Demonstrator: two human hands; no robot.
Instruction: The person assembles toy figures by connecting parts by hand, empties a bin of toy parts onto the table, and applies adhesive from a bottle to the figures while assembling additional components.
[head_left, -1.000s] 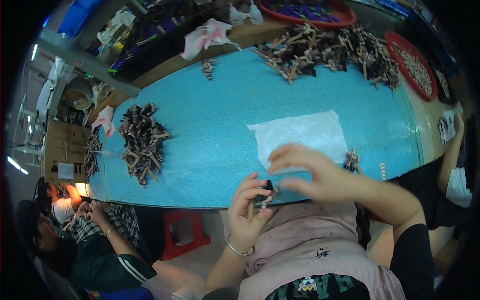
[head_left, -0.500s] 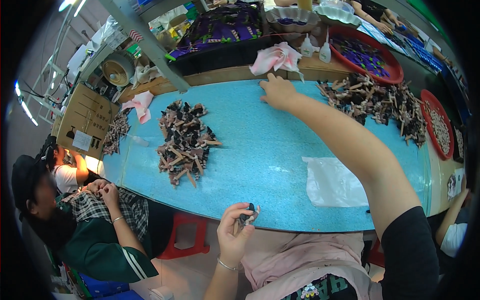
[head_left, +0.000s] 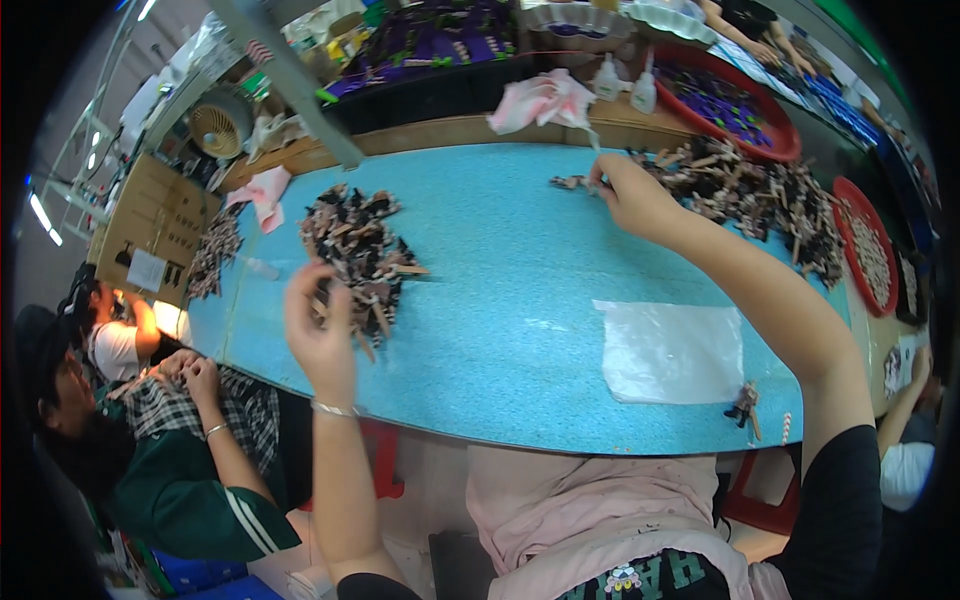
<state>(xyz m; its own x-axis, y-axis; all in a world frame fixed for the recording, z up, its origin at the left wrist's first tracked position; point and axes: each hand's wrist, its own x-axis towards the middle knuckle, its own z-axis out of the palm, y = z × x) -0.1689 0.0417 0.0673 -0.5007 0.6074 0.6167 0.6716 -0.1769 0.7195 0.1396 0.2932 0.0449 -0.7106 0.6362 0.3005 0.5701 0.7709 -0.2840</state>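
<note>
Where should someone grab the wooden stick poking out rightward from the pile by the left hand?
Probably by the free outer end of the wooden stick, coming from the right: it juts sideways beyond the pile, while its inner end is hidden there.

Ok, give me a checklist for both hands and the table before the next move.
1. Left hand at the left pile: ok.
2. Its grip on a piece: cannot tell, blurred.
3. Right hand at the small piece left of the right pile: ok.
4. Its grip shut on that piece: cannot tell.
5. White sheet clear of both hands: ok.
6. No loose pieces near the sheet: not ok, one figure lies beside it.
</note>
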